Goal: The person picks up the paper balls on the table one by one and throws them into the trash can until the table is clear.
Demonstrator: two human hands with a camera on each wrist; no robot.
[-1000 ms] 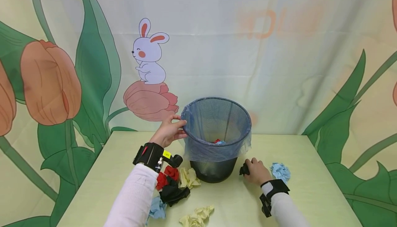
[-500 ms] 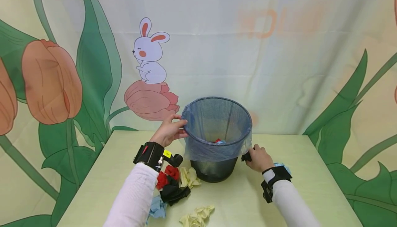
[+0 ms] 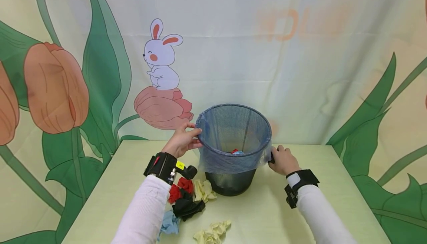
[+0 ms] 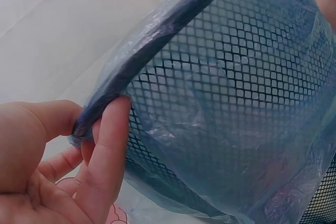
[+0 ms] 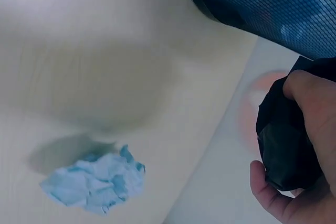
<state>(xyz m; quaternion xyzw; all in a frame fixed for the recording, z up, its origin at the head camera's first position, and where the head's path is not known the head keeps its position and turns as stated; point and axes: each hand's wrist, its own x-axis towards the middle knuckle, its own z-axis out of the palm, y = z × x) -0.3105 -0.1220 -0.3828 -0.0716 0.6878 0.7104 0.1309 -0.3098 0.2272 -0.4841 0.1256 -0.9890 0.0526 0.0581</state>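
A black mesh wastebasket [image 3: 233,184] stands upright on the table, lined with a thin bluish plastic bag [image 3: 230,163] folded over its rim. At the rim's left side my left hand [image 3: 181,140] pinches edge and bag between thumb and fingers, as the left wrist view shows closely. To the right of the basket, just below rim height, my right hand [image 3: 284,160] holds a crumpled black paper ball [image 5: 286,145]. The fingers hide most of that ball in the head view. Some red and light blue crumpled paper [image 3: 237,151] lies inside the basket.
Front left of the basket lie crumpled papers: red [image 3: 185,185], black [image 3: 188,207], light blue [image 3: 170,222] and pale yellow [image 3: 204,191]. Another pale yellow one [image 3: 212,233] is nearer the front edge. A light blue paper ball [image 5: 100,182] rests on the table under the right wrist.
My right hand has lifted the black paper ball off the table, up to the right side of the basket. The left hand keeps its grip on the rim.
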